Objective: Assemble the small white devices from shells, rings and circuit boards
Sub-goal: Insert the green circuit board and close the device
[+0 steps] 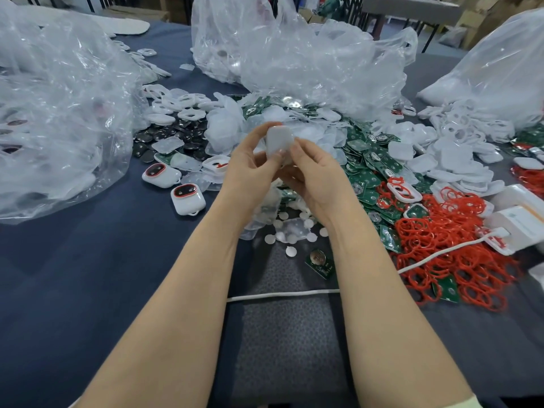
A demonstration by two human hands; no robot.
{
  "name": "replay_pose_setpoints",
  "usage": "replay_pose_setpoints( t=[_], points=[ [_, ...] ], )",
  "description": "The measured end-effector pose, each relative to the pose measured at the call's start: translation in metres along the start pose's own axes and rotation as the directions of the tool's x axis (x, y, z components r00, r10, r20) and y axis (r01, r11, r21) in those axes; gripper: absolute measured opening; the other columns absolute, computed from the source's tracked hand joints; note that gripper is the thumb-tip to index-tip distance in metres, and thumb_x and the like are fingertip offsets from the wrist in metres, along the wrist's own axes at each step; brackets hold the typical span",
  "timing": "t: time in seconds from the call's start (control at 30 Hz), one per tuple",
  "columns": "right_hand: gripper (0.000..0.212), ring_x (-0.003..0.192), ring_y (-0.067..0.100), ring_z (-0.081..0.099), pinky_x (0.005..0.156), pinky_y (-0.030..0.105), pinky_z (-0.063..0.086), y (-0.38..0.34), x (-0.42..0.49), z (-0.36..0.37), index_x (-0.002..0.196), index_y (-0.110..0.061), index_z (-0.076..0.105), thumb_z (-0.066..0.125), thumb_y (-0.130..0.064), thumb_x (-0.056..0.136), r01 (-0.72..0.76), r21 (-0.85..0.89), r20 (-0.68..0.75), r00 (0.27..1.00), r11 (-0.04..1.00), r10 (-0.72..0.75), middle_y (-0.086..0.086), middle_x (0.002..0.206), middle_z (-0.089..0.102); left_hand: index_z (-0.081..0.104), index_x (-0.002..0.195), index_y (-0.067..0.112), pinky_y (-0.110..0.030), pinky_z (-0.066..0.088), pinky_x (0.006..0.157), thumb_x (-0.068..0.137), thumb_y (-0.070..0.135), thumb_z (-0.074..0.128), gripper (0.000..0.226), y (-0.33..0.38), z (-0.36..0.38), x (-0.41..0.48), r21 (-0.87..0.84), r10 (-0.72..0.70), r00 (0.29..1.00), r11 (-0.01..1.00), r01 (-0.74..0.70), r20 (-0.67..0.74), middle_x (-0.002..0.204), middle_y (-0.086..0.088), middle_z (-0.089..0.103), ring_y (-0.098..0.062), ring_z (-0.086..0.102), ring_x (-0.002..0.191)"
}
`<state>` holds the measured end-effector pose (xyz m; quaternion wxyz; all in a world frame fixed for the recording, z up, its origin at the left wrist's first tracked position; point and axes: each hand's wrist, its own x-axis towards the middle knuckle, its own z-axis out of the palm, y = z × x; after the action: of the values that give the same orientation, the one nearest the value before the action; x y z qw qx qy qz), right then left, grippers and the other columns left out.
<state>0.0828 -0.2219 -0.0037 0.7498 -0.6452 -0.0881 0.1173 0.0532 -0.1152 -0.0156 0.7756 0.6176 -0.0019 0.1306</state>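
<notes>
The fingers of the left hand and right hand are clamped round a white shell, held up above the middle of a dark blue table cloth. Green circuit boards, red rings and two finished devices lie heaped around it among clear plastic bags. Cardboard boxes stand at the room's far side.
</notes>
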Motion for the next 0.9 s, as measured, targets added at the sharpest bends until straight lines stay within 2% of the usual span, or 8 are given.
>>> replay_pose_setpoints(
  t=[0.07,0.17,0.33,0.5,0.63,0.73,0.8,0.9],
  points=[
    [0.023,0.095,0.021,0.061,0.087,0.035,0.052,-0.002,0.001,-0.003,0.117,-0.011,0.060,0.046,-0.018,0.100,0.038,-0.022,-0.029,0.999,0.999,-0.039,0.014,0.110,0.064,0.056,0.113,0.031,-0.040,0.056,0.090,0.095,-0.002,0.052,0.038,0.001,0.003,-0.002,0.107,0.032,0.998,0.994,-0.037,0.048,0.091,-0.014,0.071,-0.021,0.069,0.088],
    [0.020,0.093,0.023,0.061,0.080,0.032,0.053,-0.001,0.003,-0.006,0.108,-0.011,0.065,0.048,-0.013,0.099,0.100,-0.053,-0.103,0.989,0.994,-0.105,0.011,0.102,0.066,0.055,0.112,0.033,-0.041,0.056,0.090,0.094,-0.004,0.052,0.042,0.001,0.004,-0.003,0.191,0.048,0.994,0.979,-0.066,0.098,0.093,-0.016,0.070,-0.021,0.068,0.088],
    [0.025,0.091,0.030,0.059,0.071,0.030,0.051,0.005,0.006,0.003,0.114,0.002,0.063,0.047,-0.009,0.099,0.050,0.020,-0.208,0.977,0.999,-0.045,0.022,0.102,0.063,0.054,0.118,0.028,-0.044,0.055,0.091,0.094,-0.002,0.054,0.038,-0.003,0.006,0.000,0.232,0.009,0.998,0.972,-0.023,0.064,0.090,-0.018,0.069,-0.023,0.068,0.084],
    [0.023,0.074,0.015,0.057,0.066,0.023,0.048,0.003,0.006,0.000,0.113,-0.006,0.062,0.049,-0.019,0.100,-0.016,0.179,-0.247,0.967,0.984,0.061,0.007,0.087,0.063,0.050,0.124,0.017,-0.027,0.058,0.083,0.097,0.009,0.054,0.029,-0.004,0.010,-0.001,-0.087,-0.145,0.989,0.986,0.142,-0.031,0.095,-0.015,0.071,-0.021,0.071,0.086],
    [0.022,0.078,0.017,0.061,0.074,0.028,0.054,0.000,0.006,-0.007,0.099,-0.009,0.063,0.046,-0.023,0.101,-0.077,0.106,-0.183,0.978,0.991,0.096,0.006,0.083,0.064,0.055,0.104,0.012,-0.022,0.058,0.075,0.100,0.011,0.049,0.007,-0.004,0.008,0.001,-0.115,-0.172,0.980,0.980,0.160,-0.105,0.087,-0.009,0.069,-0.012,0.071,0.073],
    [0.019,0.072,0.013,0.065,0.072,0.027,0.057,-0.001,0.004,-0.011,0.090,-0.012,0.065,0.051,-0.022,0.098,-0.111,0.030,-0.040,0.993,0.993,0.112,0.004,0.079,0.068,0.054,0.097,0.017,-0.031,0.057,0.081,0.099,0.012,0.050,0.006,-0.005,0.007,0.002,-0.044,-0.138,0.980,0.990,0.133,-0.144,0.083,-0.007,0.069,-0.018,0.070,0.078],
    [0.012,0.071,0.012,0.065,0.072,0.025,0.056,0.001,0.003,-0.011,0.092,-0.010,0.065,0.055,-0.014,0.096,-0.080,-0.027,0.043,0.996,0.996,0.081,0.007,0.083,0.068,0.054,0.096,0.017,-0.035,0.057,0.083,0.099,0.012,0.050,0.007,-0.006,0.007,0.003,-0.020,-0.130,0.980,0.992,0.128,-0.150,0.084,-0.010,0.070,-0.023,0.070,0.081],
    [0.010,0.069,0.012,0.066,0.069,0.025,0.057,0.003,0.002,-0.008,0.102,-0.005,0.062,0.055,-0.007,0.094,-0.033,-0.002,0.029,0.999,0.999,0.033,0.008,0.083,0.066,0.054,0.099,0.014,-0.030,0.058,0.076,0.100,0.012,0.049,0.005,-0.007,0.007,0.003,-0.053,-0.132,0.980,0.991,0.126,-0.151,0.089,-0.013,0.070,-0.022,0.070,0.082]
  ],
)
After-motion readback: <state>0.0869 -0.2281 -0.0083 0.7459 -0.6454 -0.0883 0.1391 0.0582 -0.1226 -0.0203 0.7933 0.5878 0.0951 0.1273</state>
